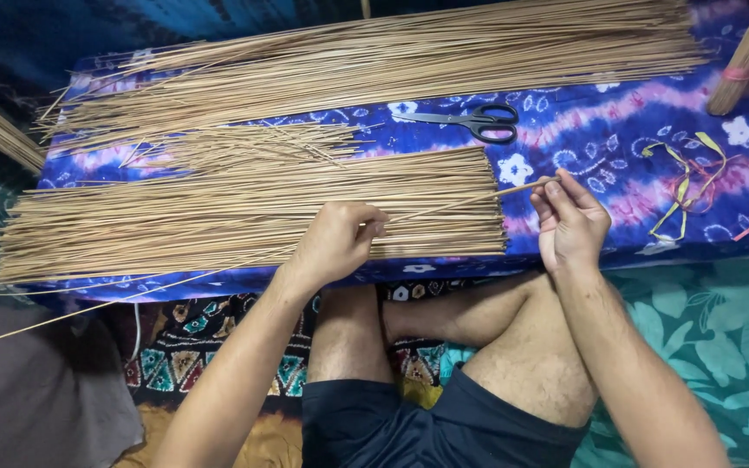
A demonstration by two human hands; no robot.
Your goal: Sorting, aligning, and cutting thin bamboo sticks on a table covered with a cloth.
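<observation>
Starting at your left, a trimmed stack of thin sticks (244, 212) lies flat across the blue patterned cloth (600, 113) on the low bench, its cut ends lined up on the right. Your left hand (335, 241) rests on that stack, its grip closed around one long stick (218, 273) that runs from far left across to the right. A longer bundle of sticks (392, 56) lies behind, with black scissors (474, 121) just beside it. Your right hand (569, 221) pinches the same stick's right end between thumb and fingertips, with coloured ribbons (695, 178) near it on the cloth
</observation>
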